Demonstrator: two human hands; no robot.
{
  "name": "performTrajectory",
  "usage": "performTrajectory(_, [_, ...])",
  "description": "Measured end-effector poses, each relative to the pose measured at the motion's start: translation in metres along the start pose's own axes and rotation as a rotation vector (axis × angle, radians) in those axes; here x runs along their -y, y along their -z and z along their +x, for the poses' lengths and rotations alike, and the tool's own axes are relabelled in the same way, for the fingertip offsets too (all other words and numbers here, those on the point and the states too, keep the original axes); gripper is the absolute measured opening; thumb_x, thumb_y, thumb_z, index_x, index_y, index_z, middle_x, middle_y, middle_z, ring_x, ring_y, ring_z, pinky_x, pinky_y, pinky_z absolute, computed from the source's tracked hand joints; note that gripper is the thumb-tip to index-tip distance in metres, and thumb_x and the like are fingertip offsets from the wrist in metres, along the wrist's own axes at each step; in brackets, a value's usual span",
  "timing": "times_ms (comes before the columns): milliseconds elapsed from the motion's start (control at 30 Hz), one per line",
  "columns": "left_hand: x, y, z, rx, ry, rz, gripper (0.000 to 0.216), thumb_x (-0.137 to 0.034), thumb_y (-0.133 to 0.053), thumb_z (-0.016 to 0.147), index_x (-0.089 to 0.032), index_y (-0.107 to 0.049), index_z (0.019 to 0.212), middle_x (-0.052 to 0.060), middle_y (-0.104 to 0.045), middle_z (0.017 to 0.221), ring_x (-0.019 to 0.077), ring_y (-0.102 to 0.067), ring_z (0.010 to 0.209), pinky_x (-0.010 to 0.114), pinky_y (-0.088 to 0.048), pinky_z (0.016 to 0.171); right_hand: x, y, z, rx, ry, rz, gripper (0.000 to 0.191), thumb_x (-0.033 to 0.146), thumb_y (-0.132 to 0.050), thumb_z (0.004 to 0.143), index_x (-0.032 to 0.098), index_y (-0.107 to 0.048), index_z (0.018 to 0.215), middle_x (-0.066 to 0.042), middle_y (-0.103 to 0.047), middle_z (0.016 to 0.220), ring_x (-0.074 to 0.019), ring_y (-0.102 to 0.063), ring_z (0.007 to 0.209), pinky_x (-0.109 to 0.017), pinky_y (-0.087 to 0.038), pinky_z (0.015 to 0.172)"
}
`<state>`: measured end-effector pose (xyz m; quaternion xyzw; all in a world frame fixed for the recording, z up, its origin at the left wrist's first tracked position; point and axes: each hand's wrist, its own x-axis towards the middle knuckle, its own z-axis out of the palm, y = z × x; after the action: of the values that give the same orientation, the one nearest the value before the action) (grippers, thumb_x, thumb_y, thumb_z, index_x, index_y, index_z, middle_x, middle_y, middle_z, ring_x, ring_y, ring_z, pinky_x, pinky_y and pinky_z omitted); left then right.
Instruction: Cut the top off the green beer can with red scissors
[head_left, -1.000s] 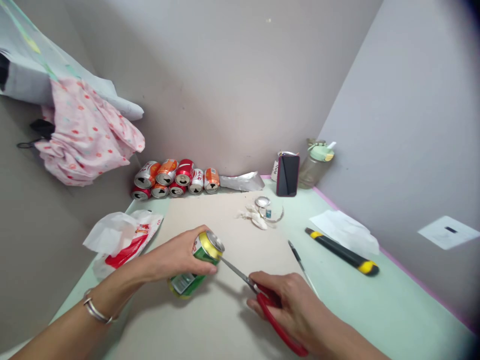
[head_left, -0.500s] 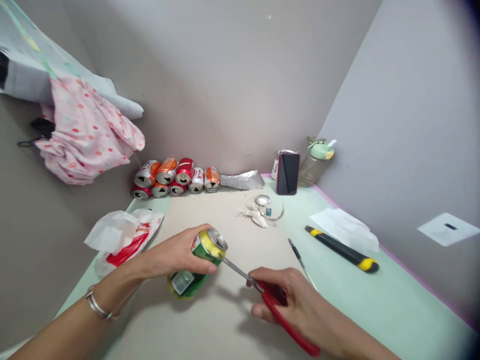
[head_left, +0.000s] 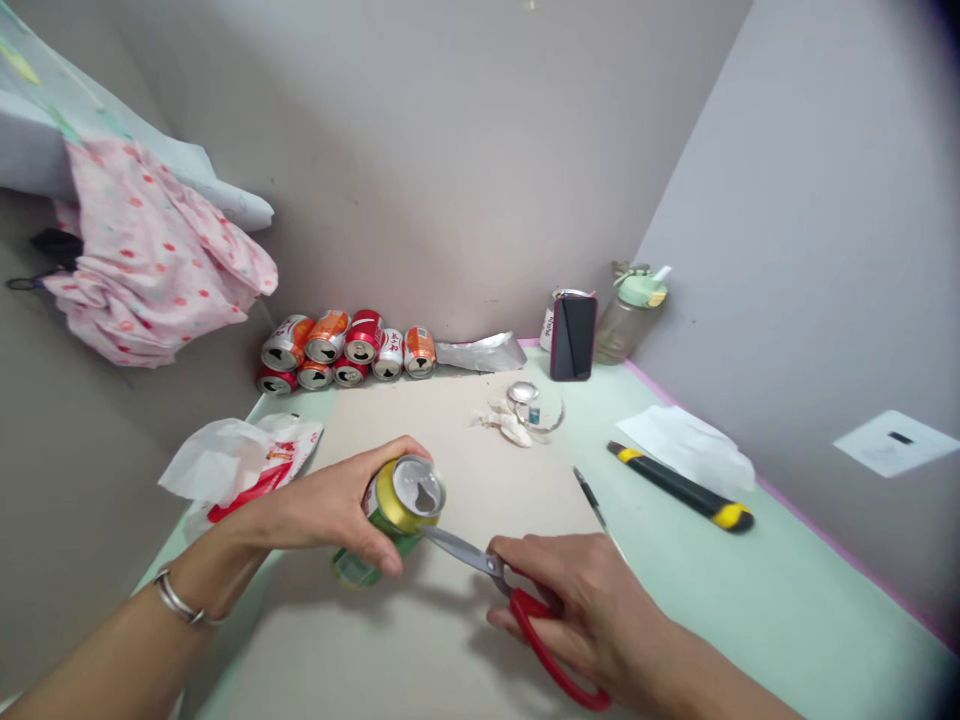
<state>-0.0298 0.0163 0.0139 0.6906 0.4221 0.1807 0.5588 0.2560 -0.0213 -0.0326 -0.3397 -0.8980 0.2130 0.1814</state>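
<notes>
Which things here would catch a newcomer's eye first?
First, front and centre: the left hand grips a tilted green can and the right hand holds scissors, their tip at the can. Behind, left of centre, drink cans lie stacked on their sides. A spotted pink cloth hangs at upper left.

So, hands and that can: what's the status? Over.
Left fingers around green-and-yellow can. Right fingers gripping red-handled scissors. Can tilted, scissors' tip at its yellow band. Pen nearby, not in the way.
</notes>
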Motion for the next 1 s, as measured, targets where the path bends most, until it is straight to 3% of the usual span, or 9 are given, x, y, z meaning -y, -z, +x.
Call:
performTrajectory(67, [-0.001,-0.004,0.000,-0.043,0.012,0.024,0.059,-0.030,-0.086,0.063,-0.025,-0.052,0.111,-0.003,-0.059,0.095,0.0193,-0.056,0.088,0.026,-0.045,0.074,-0.001,-0.001,-0.002,-0.063,0.059,-0.105,0.025,0.039,-0.050,0.100,0.020,-0.064,0.107,-0.001,-0.067,0.072,-0.0144,-0.056,0.058,-0.025,-0.034,0.057])
performTrajectory(167, [-0.001,-0.017,0.004,-0.295,0.038,0.218,0.047,-0.032,-0.077,0.075,-0.027,-0.049,0.113,-0.003,-0.058,0.093,0.0187,-0.056,0.082,0.028,-0.044,0.071,-0.005,-0.005,-0.005,-0.203,0.082,-0.354,0.025,0.021,-0.044,0.097,0.016,-0.061,0.115,-0.004,-0.070,0.076,-0.0169,-0.060,0.060,-0.028,-0.033,0.058])
performTrajectory(267, [0.002,-0.029,0.010,-0.552,-0.019,0.468,0.047,-0.034,-0.074,0.076,-0.026,-0.048,0.114,0.003,-0.060,0.110,0.0257,-0.056,0.101,0.035,-0.043,0.086,-0.008,-0.009,-0.005,-0.297,0.037,-0.528,0.028,0.013,-0.045,0.090,0.015,-0.061,0.113,-0.003,-0.069,0.072,-0.0175,-0.060,0.059,-0.029,-0.030,0.057])
performTrajectory(333, [0.002,-0.033,0.012,-0.616,-0.035,0.516,0.049,-0.033,-0.074,0.075,-0.025,-0.047,0.115,0.004,-0.060,0.116,0.0281,-0.055,0.108,0.038,-0.042,0.091,-0.010,-0.010,-0.004,-0.308,0.016,-0.562,0.026,0.013,-0.047,0.089,0.016,-0.062,0.110,-0.002,-0.068,0.071,-0.0172,-0.060,0.058,-0.030,-0.029,0.056])
performTrajectory(500, [-0.005,-0.027,0.011,-0.440,0.093,0.209,0.056,-0.037,-0.079,0.073,-0.026,-0.046,0.117,0.000,-0.063,0.102,0.0219,-0.059,0.090,0.030,-0.046,0.078,-0.014,-0.006,-0.001,-0.310,0.042,-0.509,0.023,0.028,-0.048,0.098,0.017,-0.064,0.110,-0.002,-0.069,0.073,-0.0159,-0.059,0.057,-0.029,-0.030,0.055])
performTrajectory(767, [0.006,-0.008,0.008,-0.103,0.023,-0.042,0.057,-0.036,-0.085,0.068,-0.024,-0.052,0.113,-0.003,-0.057,0.094,0.0162,-0.052,0.085,0.025,-0.042,0.073,-0.009,0.002,-0.002,-0.273,0.121,-0.391,0.031,0.044,-0.056,0.096,0.019,-0.064,0.113,-0.002,-0.064,0.074,-0.0172,-0.057,0.062,-0.028,-0.033,0.058])
performTrajectory(900, [0.006,-0.006,0.007,-0.037,0.013,-0.068,0.054,-0.037,-0.085,0.068,-0.023,-0.053,0.109,-0.004,-0.055,0.091,0.0152,-0.049,0.082,0.024,-0.040,0.070,-0.010,0.001,-0.002,-0.270,0.148,-0.356,0.031,0.043,-0.055,0.097,0.019,-0.063,0.114,-0.002,-0.065,0.075,-0.0176,-0.057,0.062,-0.028,-0.034,0.059])
performTrajectory(1000, [0.001,-0.009,0.006,-0.084,0.028,-0.012,0.053,-0.031,-0.083,0.070,-0.024,-0.052,0.112,-0.005,-0.055,0.092,0.0151,-0.049,0.084,0.024,-0.040,0.072,-0.012,0.001,-0.001,-0.204,0.103,-0.297,0.031,0.045,-0.058,0.096,0.019,-0.063,0.113,-0.002,-0.067,0.076,-0.0175,-0.059,0.063,-0.028,-0.034,0.059])
